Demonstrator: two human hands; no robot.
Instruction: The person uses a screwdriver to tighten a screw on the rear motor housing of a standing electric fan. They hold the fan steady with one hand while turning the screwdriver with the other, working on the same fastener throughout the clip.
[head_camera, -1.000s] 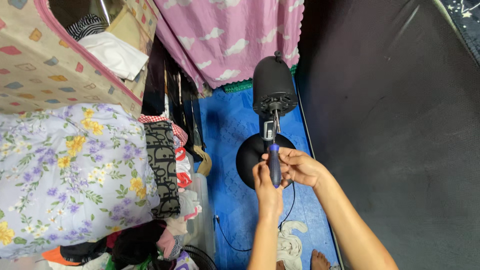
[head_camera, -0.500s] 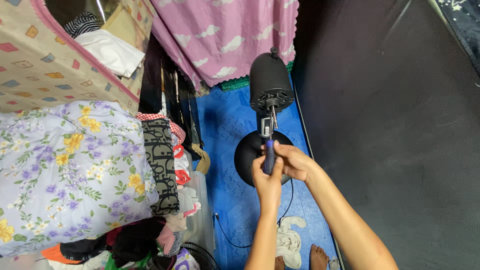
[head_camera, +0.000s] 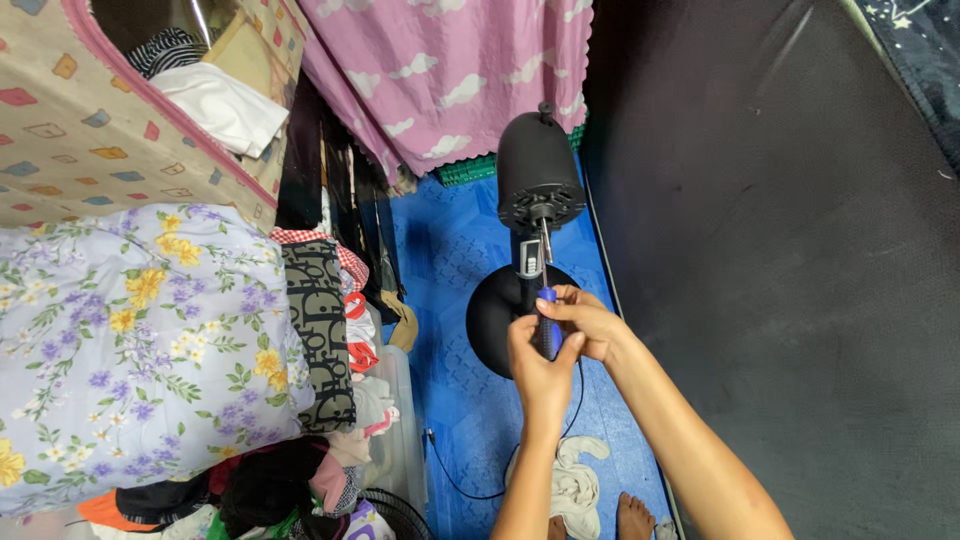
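Your left hand (head_camera: 537, 368) and right hand (head_camera: 590, 325) both clasp the slim blue-handled metal screwdriver (head_camera: 545, 300) below the black plastic fan motor housing (head_camera: 538, 175); stiff, light, likely slippery, so hold the handle.

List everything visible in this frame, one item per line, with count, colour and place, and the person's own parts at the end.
fan motor housing: one, black, upper centre, on a stand
fan base: one, black, round, on the blue floor
screwdriver: one, blue handle, upright in both hands, tip at the motor
power cord: one, black, across the floor
floor mat: one, blue, centre
curtain: one, pink with white clouds, top
floral bedding: one, lilac with yellow flowers, left
fabric wardrobe: one, beige patterned, upper left
cloth: one, white, by the feet
dark surface: one, black, right
left hand: on the handle
right hand: on the handle
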